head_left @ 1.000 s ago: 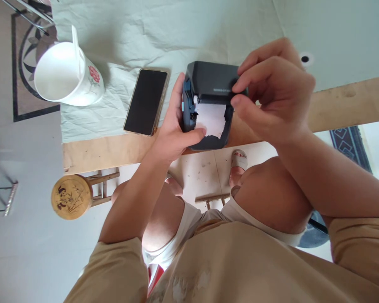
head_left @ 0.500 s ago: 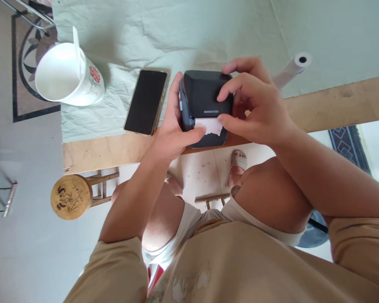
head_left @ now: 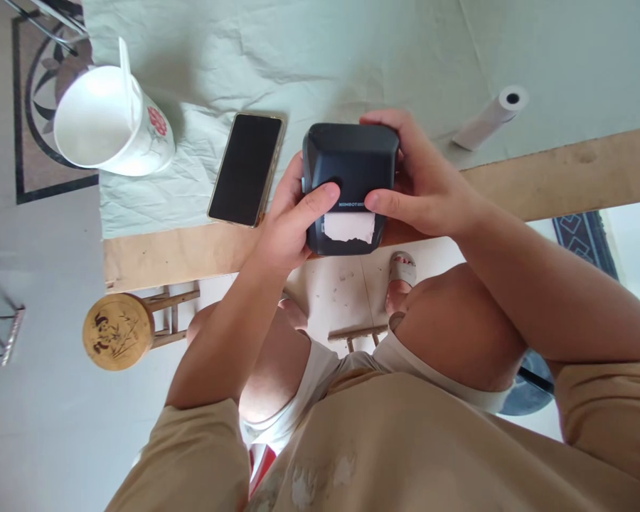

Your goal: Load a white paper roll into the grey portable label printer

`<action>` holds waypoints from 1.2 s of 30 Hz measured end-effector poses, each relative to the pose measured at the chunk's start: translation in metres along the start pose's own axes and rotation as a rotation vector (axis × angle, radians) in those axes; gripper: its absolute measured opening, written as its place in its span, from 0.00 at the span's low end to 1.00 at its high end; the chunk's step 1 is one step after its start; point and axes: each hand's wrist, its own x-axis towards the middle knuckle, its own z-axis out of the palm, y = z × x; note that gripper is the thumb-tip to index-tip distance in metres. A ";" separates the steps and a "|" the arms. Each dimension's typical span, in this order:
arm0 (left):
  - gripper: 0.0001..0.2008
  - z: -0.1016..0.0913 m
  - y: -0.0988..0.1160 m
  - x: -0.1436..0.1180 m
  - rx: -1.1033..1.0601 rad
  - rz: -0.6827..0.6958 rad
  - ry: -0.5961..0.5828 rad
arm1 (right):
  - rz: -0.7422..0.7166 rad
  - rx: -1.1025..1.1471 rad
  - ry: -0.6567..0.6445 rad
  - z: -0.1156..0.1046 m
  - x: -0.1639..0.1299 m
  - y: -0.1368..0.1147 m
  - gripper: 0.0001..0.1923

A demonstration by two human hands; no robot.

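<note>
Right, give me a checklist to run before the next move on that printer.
1. Lid of printer shut: ok.
2. Paper strip out of the slot: ok, edge torn ragged.
3. Left hand and right hand both gripping: ok.
4. Printer fully on the table: not ok, it overhangs the edge.
5. Phone close beside it: ok, screen dark.
6. Power on: cannot tell.

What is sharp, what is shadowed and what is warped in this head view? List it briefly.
Head view: soft, even daylight with no glare. The printer held by the left hand and right hand is sharp enough that the small white lettering on its lid shows. The white pitcher casts a soft shadow on the creased cloth. The phone screen is plain black. The shirt looms large at the bottom edge.
</note>
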 end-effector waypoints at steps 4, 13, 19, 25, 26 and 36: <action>0.16 0.002 0.001 0.001 -0.045 0.022 -0.017 | -0.003 -0.027 0.021 0.001 0.001 0.000 0.38; 0.16 -0.004 0.000 0.007 -0.150 -0.034 -0.041 | 0.012 -0.115 0.123 0.002 -0.002 0.005 0.39; 0.13 -0.011 -0.009 0.012 -0.229 -0.061 -0.031 | -0.072 -0.201 0.187 0.001 -0.003 0.001 0.37; 0.11 -0.005 0.000 0.009 -0.261 -0.010 -0.055 | -0.043 -0.320 0.139 0.000 -0.003 -0.007 0.40; 0.11 -0.005 0.001 0.009 -0.266 -0.006 -0.050 | -0.035 -0.327 0.130 -0.001 -0.004 -0.008 0.41; 0.11 -0.004 -0.001 0.013 -0.243 -0.007 -0.046 | -0.036 -0.378 0.216 0.000 -0.006 -0.007 0.45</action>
